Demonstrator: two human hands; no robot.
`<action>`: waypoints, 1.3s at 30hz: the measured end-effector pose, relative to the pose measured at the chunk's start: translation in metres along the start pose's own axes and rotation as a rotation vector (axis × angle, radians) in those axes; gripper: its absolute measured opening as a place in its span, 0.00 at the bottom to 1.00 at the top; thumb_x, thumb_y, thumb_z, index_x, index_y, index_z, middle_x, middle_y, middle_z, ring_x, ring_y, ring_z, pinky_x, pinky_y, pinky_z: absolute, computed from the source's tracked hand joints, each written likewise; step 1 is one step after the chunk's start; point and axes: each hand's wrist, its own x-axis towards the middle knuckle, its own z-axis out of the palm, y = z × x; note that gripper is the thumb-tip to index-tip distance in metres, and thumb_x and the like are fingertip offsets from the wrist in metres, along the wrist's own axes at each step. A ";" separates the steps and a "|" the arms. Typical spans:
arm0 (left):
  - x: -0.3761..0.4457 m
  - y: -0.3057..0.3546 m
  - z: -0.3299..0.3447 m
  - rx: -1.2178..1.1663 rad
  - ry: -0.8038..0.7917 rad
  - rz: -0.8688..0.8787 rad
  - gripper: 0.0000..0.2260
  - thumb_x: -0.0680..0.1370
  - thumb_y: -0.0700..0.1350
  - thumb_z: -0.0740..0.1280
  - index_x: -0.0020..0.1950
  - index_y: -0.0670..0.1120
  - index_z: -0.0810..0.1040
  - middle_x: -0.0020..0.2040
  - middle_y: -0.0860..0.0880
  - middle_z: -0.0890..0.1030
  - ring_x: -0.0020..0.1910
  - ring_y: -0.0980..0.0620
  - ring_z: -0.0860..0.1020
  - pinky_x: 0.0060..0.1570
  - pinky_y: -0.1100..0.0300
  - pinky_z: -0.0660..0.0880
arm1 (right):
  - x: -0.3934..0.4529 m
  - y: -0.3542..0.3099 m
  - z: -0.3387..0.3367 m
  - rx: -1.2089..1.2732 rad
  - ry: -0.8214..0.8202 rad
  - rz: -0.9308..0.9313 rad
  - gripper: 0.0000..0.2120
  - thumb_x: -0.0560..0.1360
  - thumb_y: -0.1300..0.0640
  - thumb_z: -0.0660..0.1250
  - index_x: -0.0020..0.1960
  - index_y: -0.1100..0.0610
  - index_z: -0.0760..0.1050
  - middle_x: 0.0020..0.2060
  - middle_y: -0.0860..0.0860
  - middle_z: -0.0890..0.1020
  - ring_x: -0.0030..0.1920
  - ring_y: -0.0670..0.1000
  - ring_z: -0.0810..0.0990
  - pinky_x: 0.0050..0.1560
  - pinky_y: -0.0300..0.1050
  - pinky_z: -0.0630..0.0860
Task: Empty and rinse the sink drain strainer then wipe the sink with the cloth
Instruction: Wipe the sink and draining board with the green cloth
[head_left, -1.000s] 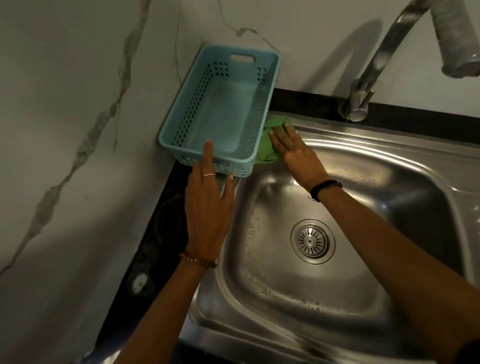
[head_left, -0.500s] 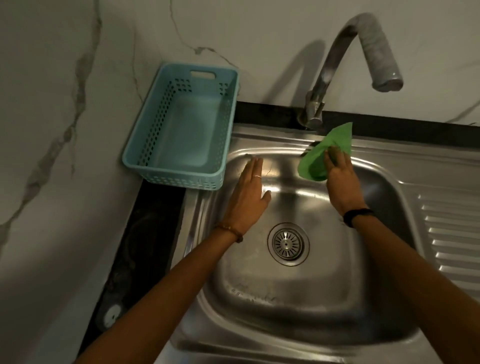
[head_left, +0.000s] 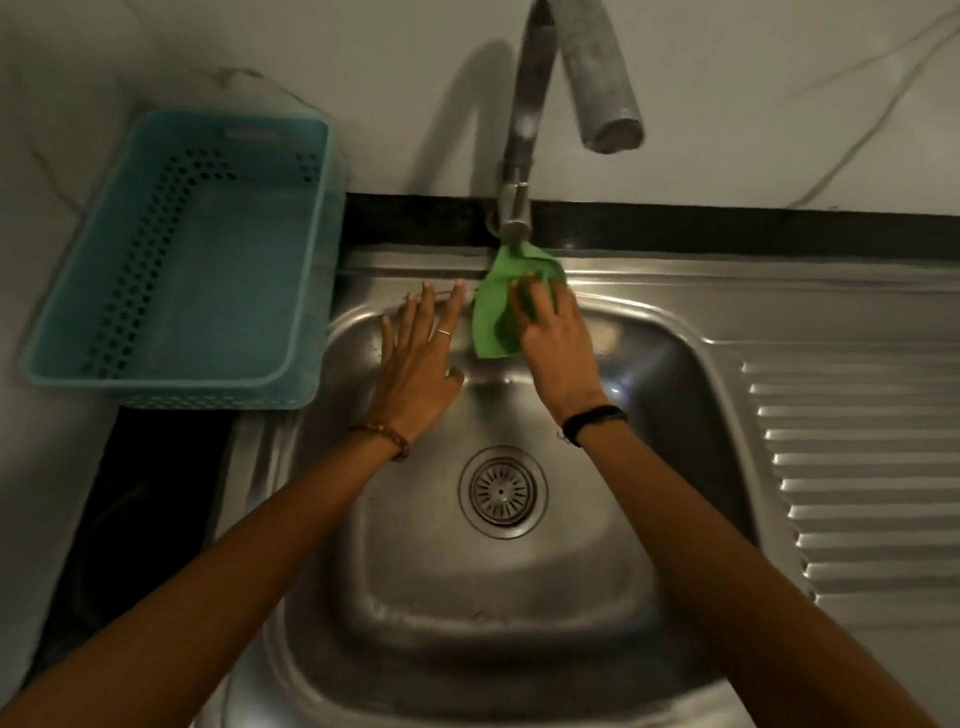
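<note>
You are looking down at a stainless steel sink (head_left: 649, 597) with a deep, rounded square basin, set into a dark countertop (head_left: 135, 509) against a pale marble-patterned wall (head_left: 779, 93). To the right of the basin, the same steel sheet carries a ribbed draining board (head_left: 857, 478). On the counter to the left of the basin sits a light blue rectangular plastic basket (head_left: 182, 374) with perforated sides, pushed up against the wall. A tall curved grey metal tap (head_left: 524, 119) rises from the back edge of the sink, its spout arching forward above the basin.

Both your bare forearms reach in from the bottom of the view toward the back wall of the basin. Your left hand (head_left: 415, 364) lies flat with the fingers spread apart, palm down on the back slope of the basin, fingertips reaching the rim; it grips nothing. That wrist wears a brown beaded bracelet (head_left: 384, 439), and one finger wears a thin silver ring (head_left: 443, 332). Your right hand (head_left: 553, 338) presses a small crumpled green cloth (head_left: 493, 312) against the back rim of the sink, directly below the base of the tap, with the fingers laid over the fabric and pinning it down. The cloth's top corner touches the tap base. That wrist wears a black band (head_left: 595, 421).

The round metal drain strainer (head_left: 502, 491) with radial slots sits seated in the drain hole at the centre of the basin floor, between your two forearms and well apart from both hands.
</note>
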 end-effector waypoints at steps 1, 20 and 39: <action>0.003 0.006 0.002 0.020 -0.027 0.040 0.42 0.73 0.42 0.66 0.71 0.58 0.37 0.78 0.44 0.44 0.76 0.45 0.42 0.68 0.49 0.34 | -0.006 0.016 -0.001 -0.021 0.000 0.052 0.33 0.75 0.64 0.62 0.75 0.63 0.49 0.74 0.61 0.57 0.73 0.65 0.56 0.74 0.58 0.55; -0.110 0.123 0.016 -0.288 -0.752 0.217 0.41 0.71 0.54 0.70 0.75 0.58 0.45 0.76 0.47 0.56 0.74 0.46 0.58 0.72 0.41 0.55 | -0.181 0.122 -0.034 -0.248 -0.160 0.371 0.26 0.78 0.65 0.53 0.74 0.62 0.52 0.68 0.64 0.64 0.60 0.64 0.68 0.56 0.56 0.70; -0.256 0.014 -0.046 -0.038 -0.356 0.019 0.38 0.68 0.56 0.71 0.72 0.61 0.53 0.65 0.55 0.69 0.67 0.53 0.66 0.67 0.56 0.49 | -0.300 0.029 -0.047 0.121 -0.443 0.091 0.23 0.74 0.65 0.60 0.67 0.48 0.71 0.62 0.47 0.76 0.58 0.55 0.69 0.56 0.43 0.63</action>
